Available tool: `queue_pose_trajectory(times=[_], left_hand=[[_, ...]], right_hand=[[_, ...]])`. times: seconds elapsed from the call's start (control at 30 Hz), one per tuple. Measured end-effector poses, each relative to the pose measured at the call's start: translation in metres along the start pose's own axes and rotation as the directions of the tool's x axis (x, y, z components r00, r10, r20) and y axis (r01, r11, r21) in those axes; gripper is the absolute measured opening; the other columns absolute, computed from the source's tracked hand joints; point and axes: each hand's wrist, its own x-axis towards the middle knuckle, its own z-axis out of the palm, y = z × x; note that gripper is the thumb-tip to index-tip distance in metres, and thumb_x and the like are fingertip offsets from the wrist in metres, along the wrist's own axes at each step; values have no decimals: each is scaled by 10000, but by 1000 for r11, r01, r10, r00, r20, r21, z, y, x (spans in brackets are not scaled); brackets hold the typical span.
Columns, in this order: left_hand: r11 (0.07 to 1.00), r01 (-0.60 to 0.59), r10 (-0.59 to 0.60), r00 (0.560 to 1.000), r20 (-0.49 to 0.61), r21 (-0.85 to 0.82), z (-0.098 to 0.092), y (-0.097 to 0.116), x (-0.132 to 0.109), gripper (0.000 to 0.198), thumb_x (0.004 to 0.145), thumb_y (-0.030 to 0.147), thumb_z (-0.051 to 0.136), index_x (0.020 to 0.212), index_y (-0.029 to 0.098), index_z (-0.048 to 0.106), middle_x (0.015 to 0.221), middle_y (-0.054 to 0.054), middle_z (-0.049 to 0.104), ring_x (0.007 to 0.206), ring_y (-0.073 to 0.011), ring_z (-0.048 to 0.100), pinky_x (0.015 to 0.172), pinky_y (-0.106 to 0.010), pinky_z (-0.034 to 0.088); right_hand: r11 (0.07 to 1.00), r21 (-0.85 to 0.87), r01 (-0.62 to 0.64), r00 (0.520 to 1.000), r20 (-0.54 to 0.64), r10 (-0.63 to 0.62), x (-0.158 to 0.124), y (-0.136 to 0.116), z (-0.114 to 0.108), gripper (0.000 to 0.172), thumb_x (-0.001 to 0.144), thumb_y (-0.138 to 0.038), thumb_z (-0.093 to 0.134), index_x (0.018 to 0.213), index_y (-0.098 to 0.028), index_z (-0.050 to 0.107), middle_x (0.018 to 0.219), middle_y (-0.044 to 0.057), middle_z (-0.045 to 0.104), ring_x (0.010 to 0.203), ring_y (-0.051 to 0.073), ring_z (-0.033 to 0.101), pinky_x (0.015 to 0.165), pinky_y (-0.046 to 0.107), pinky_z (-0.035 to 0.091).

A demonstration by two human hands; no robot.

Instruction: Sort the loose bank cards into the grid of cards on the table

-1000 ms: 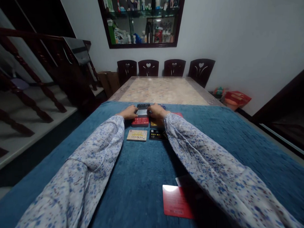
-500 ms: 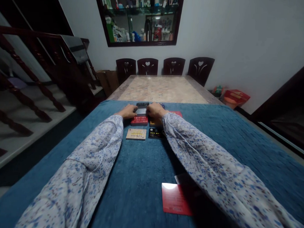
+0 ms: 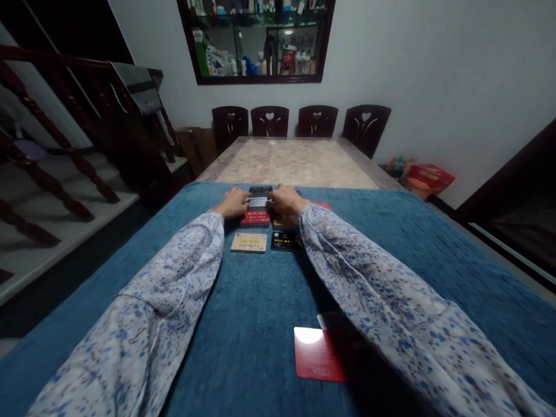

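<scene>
Both my arms stretch far out over a blue cloth (image 3: 255, 329) on the table. My left hand (image 3: 233, 202) and my right hand (image 3: 283, 202) meet over a grey card (image 3: 259, 202), each pinching one end of it. Around it lie more cards in rows: a dark card (image 3: 260, 189) just beyond, a red card (image 3: 255, 217) below it, a beige card (image 3: 249, 242) and a black card (image 3: 283, 241) nearer to me. Another red card (image 3: 322, 205) peeks out behind my right wrist.
A larger red card (image 3: 316, 354) lies close to me under my right sleeve, over a pale card's corner. Beyond the cloth is bare marble tabletop (image 3: 298, 163), then several dark chairs (image 3: 316, 121). A wooden stair rail (image 3: 58, 103) runs along the left.
My hands have stayed on the grey card. The view has shifted slightly, so the cards and the near red card sit a little higher in the picture.
</scene>
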Motion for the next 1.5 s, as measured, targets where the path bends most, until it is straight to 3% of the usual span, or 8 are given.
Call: queue_pose_trajectory(times=[0.1,0.47,1.07,1.5], left_hand=[[1000,-16,17,998,-61,13,0,2,-5,371,878,209,573,1212,178,730,1273,-159,689,1311,-371,500,1091,-557,406],[989,-144,127,953,-275,-44,2,16,-38,226,895,170,537,875,183,761,927,-118,705,1090,-319,510,957,-511,410],[953,-302,280,888,-365,-2,16,58,-92,187,922,174,548,908,185,734,919,-99,708,1050,-292,537,908,-471,403],[915,-403,361,843,-400,-25,20,92,-137,198,949,166,526,947,190,722,892,-85,688,1037,-266,542,915,-448,418]], right_hand=[[999,14,40,999,-6,-40,-3,2,-3,349,925,-274,563,1213,-205,747,1215,143,738,1209,325,569,975,437,456],[995,19,97,988,-125,-94,-30,-3,-10,310,919,-162,499,1075,-173,767,1132,151,746,1136,311,523,887,411,344],[984,-19,177,953,-246,-176,-98,-3,2,263,1004,-199,476,990,-179,738,991,116,752,967,253,480,772,351,238],[981,-28,192,931,-310,-192,-154,-6,14,264,1002,-244,488,949,-196,743,919,104,738,968,256,482,829,377,258]])
